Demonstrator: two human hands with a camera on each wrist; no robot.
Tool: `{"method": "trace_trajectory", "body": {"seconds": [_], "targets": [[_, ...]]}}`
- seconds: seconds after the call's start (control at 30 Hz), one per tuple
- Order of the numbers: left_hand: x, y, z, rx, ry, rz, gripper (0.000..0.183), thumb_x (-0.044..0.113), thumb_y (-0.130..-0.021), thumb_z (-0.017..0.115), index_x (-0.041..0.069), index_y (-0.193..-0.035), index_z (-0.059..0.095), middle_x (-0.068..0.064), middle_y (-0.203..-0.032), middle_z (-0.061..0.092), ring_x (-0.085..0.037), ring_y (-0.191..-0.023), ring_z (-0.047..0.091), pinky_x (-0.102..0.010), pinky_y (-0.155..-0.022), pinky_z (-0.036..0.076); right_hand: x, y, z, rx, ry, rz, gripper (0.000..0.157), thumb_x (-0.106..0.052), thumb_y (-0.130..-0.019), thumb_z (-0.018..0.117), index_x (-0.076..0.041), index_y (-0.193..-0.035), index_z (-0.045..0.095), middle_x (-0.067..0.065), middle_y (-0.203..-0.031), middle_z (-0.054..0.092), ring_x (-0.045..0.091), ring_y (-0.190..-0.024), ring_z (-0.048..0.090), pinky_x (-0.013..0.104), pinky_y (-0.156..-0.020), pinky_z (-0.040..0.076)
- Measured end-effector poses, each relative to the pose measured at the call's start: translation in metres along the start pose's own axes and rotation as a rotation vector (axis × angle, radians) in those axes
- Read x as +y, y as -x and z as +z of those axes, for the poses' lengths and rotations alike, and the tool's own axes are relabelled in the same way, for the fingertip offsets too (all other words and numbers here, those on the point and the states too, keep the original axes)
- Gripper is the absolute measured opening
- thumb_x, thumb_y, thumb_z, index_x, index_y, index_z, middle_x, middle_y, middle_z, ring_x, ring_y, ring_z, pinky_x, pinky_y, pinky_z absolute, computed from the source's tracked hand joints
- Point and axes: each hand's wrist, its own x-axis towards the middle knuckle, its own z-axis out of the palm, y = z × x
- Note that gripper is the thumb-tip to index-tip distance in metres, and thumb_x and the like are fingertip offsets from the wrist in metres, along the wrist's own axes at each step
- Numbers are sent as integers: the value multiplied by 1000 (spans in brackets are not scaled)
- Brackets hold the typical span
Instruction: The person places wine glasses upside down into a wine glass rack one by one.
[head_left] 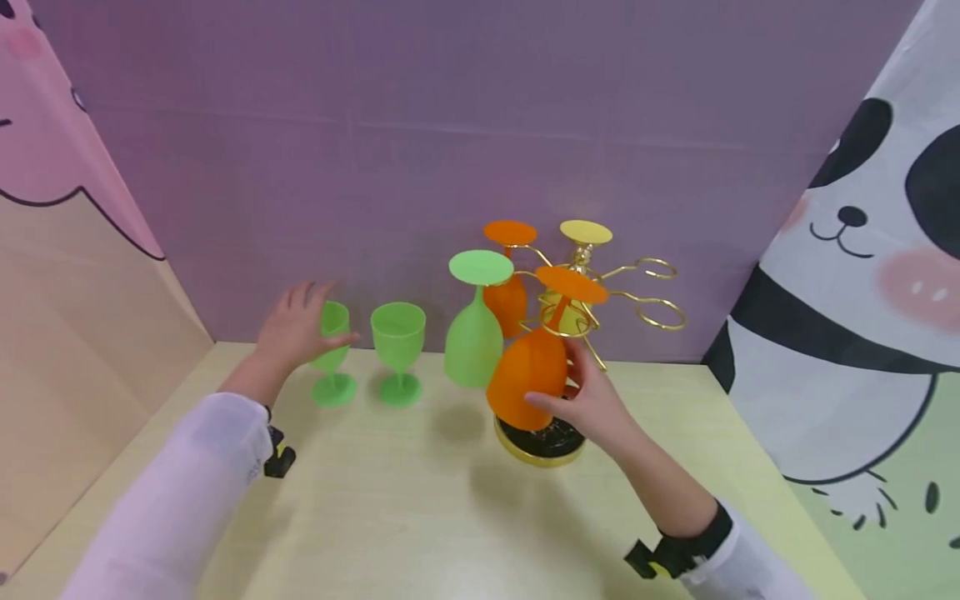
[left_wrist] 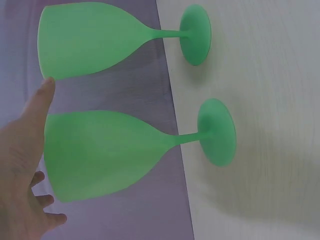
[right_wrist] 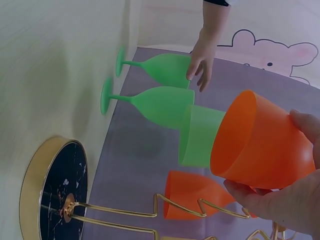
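My right hand (head_left: 596, 407) grips the bowl of an upside-down orange wine glass (head_left: 528, 379), thumb on one side and fingers on the other. The glass tilts, its stem in a front ring of a gold wire rack (head_left: 637, 296). My left hand (head_left: 288, 329) is at the rim of the leftmost green wine glass (left_wrist: 100, 155), fingers spread and apart from one another. A second green wine glass (head_left: 398, 333) stands upright beside it. Another green wine glass (head_left: 474, 346) hangs upside down from the rack's left side.
At the rack's back hang another orange wine glass (head_left: 510, 304) and a yellow wine glass (head_left: 586, 232). Rings on the right side hold nothing. The rack's round black base (head_left: 558, 437) has a gold edge. A purple backdrop (head_left: 360, 183) rises behind the pale table (head_left: 375, 500).
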Motion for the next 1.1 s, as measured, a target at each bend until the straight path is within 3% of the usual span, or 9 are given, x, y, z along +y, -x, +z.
{"method": "trace_trajectory", "body": {"seconds": [0.1,0.47,0.73,1.1], "targets": [[1,-2,2,-29,-19,-18,109,78,-69,51,13,-146,10,-30,-146,11,-51,-129,8,-67,-103,16,1,0,-3,-8,13,-9,82,-27,-73,76,-16,-138,26,9,-134,38,28,-115,46,47,-93,45],[0,-9,9,-61,-36,-27,107,67,-72,61,10,-146,8,-32,-145,10,-52,-128,9,-64,-105,14,9,8,-7,-19,121,-87,84,-26,-72,78,-17,-137,26,10,-132,40,27,-116,44,51,-96,41],[5,-15,9,-68,-48,14,102,53,-73,69,12,-145,10,-30,-146,11,-50,-129,10,-65,-105,15,9,16,-8,-28,169,-84,86,-26,-71,78,-12,-138,26,10,-136,39,29,-121,39,52,-97,40],[0,-13,14,-140,-129,68,98,40,-70,74,13,-145,16,-28,-143,19,-52,-126,16,-68,-102,16,17,20,-4,-27,172,-90,86,-26,-73,76,-10,-140,24,12,-139,35,30,-123,37,53,-98,38]]}}
